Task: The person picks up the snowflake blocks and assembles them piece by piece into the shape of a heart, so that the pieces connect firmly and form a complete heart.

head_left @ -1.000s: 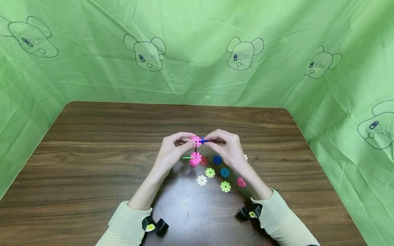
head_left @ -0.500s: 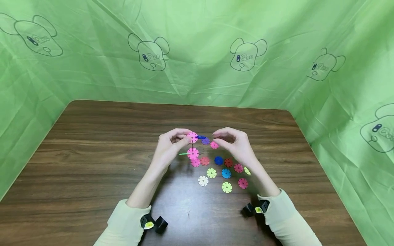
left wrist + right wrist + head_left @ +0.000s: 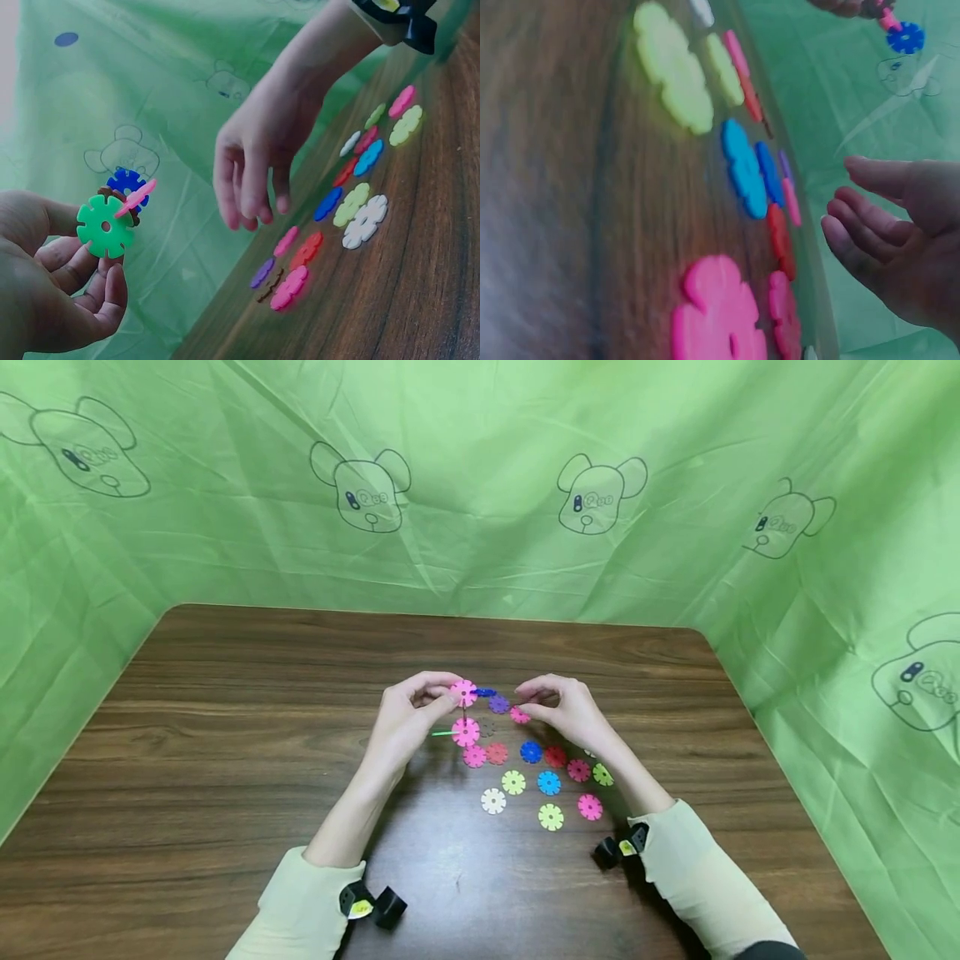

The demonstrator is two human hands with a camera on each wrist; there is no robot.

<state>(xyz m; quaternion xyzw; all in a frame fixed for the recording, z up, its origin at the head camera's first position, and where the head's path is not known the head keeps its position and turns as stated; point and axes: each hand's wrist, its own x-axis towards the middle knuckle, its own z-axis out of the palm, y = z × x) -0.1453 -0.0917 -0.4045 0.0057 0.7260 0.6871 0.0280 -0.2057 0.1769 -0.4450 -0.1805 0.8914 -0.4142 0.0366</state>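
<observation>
My left hand (image 3: 405, 720) grips a linked chain of notched plastic discs above the table. In the head view the chain shows a pink disc (image 3: 466, 732) at its lower end, and a blue disc (image 3: 485, 692) sticks out to the right at the top. From the left wrist, its green disc (image 3: 105, 226) faces me, with a brown disc partly hidden behind it. My right hand (image 3: 564, 706) hovers with relaxed fingers and holds nothing. In the head view its fingertips overlap a loose pink disc (image 3: 519, 716), beside a purple disc (image 3: 498, 703).
Several loose discs lie on the wooden table (image 3: 225, 743) between the forearms, among them a white disc (image 3: 493, 801), a light blue disc (image 3: 549, 783) and a yellow-green disc (image 3: 551, 817). Green cloth (image 3: 465, 560) hangs behind the table and along its sides.
My right hand has let go of the blue disc, which stays on the chain, and drawn away to the right. The left hand has shifted slightly left with the chain.
</observation>
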